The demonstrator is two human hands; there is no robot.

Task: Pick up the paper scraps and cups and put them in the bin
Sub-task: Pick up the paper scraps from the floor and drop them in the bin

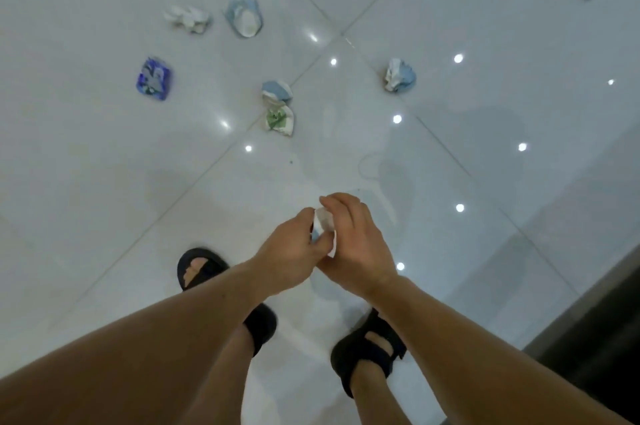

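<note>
Standing in black sandals (pixel 369 352) on a glossy white tiled floor (pixel 104 164), a person closes the left hand (pixel 289 251) and right hand (pixel 353 244) together around one white paper scrap (pixel 323 227), apparently compacting it for carrying. Beyond, crumpled cups and scraps lie scattered and uncollected: a green-printed scrap (pixel 280 119) touching a blue-and-white one (pixel 276 92), a dark blue wrapper (pixel 154 78), a squashed cup (pixel 244 13) farther off. No bin is visible.

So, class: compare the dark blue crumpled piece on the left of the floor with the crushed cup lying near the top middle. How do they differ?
The dark blue piece is deep blue with a pale print; the crushed cup is light blue and white. The dark blue piece is squashed into a flat, squarish pad; the crushed cup shows an open mouth. Both lie loose on the white tiled floor.
</note>
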